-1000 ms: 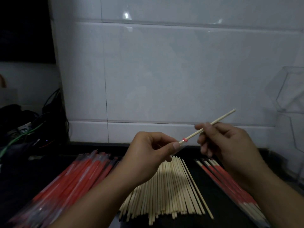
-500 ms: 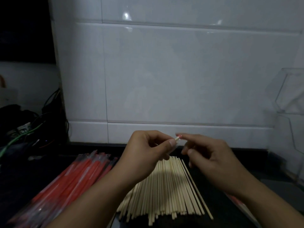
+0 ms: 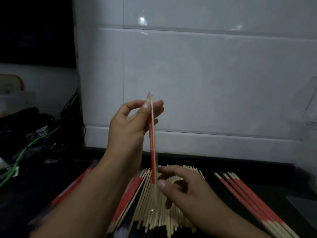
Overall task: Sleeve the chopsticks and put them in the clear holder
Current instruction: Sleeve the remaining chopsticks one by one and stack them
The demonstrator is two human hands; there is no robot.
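Leftmost, a tangle of cables (image 3: 30, 145), one of them green, lies on the dark counter (image 3: 211, 166) in deep shadow; what it runs to cannot be made out. Next comes a stack of red sleeves (image 3: 72, 189), largely hidden under the left forearm. The left hand (image 3: 132, 124) is raised in front of the white tiled wall (image 3: 205, 83), palm toward the camera, thumb and forefinger pinching the top of a red-sleeved chopstick (image 3: 152, 143) that stands nearly upright. A short tip of the clear wrapper pokes above the fingers. Below, the right hand (image 3: 183, 188) sits low over the pile of bare chopsticks (image 3: 157, 215), thumb and forefinger pinching the sleeved stick's lower end, the remaining fingers loosely curled. Whether one stick or a pair is inside the sleeve is hard to tell in the dim light. The bare sticks fan out on the counter beneath both wrists, their near ends ragged. Further right, a row of sleeved chopsticks (image 3: 253, 200) lies slanted toward the lower right corner, cut off by the frame. At the far right edge, the clear holder (image 3: 310, 107) shows only as faint transparent outlines against the tile, well apart from both hands.
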